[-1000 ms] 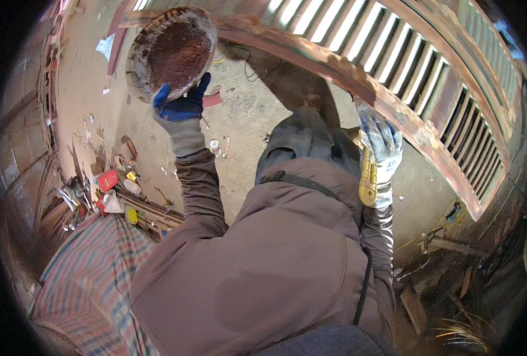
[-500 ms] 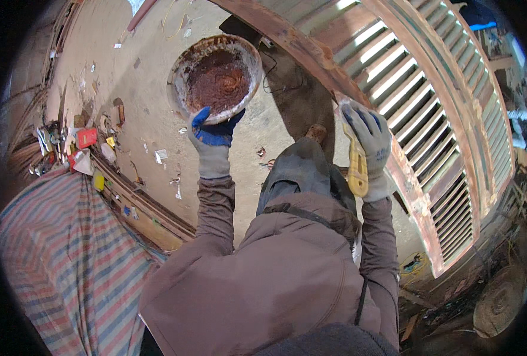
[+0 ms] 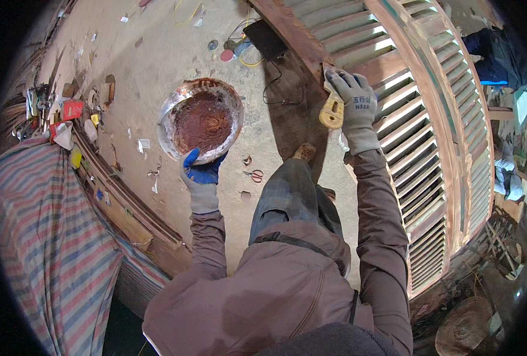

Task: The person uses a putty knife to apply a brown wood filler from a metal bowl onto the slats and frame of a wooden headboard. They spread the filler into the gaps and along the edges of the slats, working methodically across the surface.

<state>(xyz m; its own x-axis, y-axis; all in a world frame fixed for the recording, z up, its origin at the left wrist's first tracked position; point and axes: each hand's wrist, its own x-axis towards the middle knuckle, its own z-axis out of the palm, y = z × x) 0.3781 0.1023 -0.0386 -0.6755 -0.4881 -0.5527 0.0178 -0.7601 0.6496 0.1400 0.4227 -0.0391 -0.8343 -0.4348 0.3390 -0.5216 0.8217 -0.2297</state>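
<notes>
My gloved left hand (image 3: 201, 181) is closed on the near rim of a round metal bowl (image 3: 167, 121), thumb at the edge and fingers beneath. Reddish-brown paste (image 3: 199, 121) lies inside it, and pale residue coats the wall. To the right, my gloved right hand (image 3: 357, 104) grips a putty knife (image 3: 331, 114) with a yellow handle that has a hole through it. The knife's blade end is at the reddish-brown edge of a large louvered wooden shutter (image 3: 299, 37); its tip is mostly hidden by the fingers.
Red-handled scissors (image 3: 255, 175) lie on the concrete floor near my legs. Further ahead are a dark flat object (image 3: 265, 39) and cords. Cluttered tools and a red box (image 3: 72, 110) are at left, above a striped sheet (image 3: 52, 237). A round woven-looking object (image 3: 462, 326) is at lower right.
The right hand and putty knife have moved further up the shutter's edge in the picture. My left hand has brought the bowl lower and slightly left. The view has shifted too.
</notes>
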